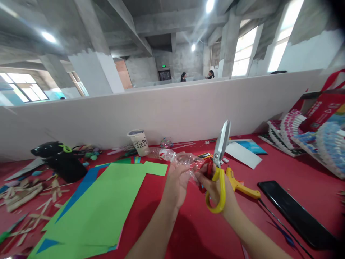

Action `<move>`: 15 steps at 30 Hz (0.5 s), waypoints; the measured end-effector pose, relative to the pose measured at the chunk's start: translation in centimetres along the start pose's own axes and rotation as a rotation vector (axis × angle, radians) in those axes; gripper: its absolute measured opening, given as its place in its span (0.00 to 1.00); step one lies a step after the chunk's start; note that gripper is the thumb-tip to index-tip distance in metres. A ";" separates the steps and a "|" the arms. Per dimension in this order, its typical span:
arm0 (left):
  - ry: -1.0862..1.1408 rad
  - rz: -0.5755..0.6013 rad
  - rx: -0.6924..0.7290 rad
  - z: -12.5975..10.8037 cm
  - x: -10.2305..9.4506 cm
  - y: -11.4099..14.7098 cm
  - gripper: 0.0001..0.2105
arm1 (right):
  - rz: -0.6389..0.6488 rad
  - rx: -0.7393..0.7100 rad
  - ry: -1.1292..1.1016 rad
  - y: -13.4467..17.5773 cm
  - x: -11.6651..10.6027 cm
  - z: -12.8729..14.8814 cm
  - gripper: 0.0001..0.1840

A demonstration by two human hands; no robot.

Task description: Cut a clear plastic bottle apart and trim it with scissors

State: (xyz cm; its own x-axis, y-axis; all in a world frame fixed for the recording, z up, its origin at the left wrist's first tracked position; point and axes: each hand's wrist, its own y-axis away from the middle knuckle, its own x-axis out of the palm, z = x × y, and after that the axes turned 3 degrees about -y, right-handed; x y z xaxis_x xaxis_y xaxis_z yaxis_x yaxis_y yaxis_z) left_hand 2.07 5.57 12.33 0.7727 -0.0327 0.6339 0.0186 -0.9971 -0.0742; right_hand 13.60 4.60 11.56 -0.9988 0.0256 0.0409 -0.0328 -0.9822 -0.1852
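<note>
Near the middle of the table, my left hand is closed around a crinkled piece of clear plastic. My right hand grips a pair of scissors with a large yellow handle, blades pointing up. Something red shows between the fingers of that hand, its shape partly hidden. My right fingertips are close to the plastic; whether they touch it I cannot tell. Just beyond my left hand lies a clear plastic bottle with a red and white label. A yellow glue gun rests right of my right hand.
Green paper sheets cover the left side, near wooden sticks and a black container. A paper cup stands by the white partition. Rightward lie a black phone, white paper and beaded fans.
</note>
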 end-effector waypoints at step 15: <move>-0.082 0.007 0.163 -6.2 -3.0 -1.0 0.20 | 0.538 0.003 0.097 0.7 -3.9 1.6 0.15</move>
State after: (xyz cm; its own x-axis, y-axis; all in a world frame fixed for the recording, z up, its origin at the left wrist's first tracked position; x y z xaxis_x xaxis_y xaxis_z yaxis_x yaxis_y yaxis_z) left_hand -4.25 6.20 15.26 0.8224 -0.0276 0.5683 0.1102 -0.9722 -0.2067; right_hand 17.55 3.55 12.81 -0.8730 -0.4641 -0.1499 0.4841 -0.8616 -0.1522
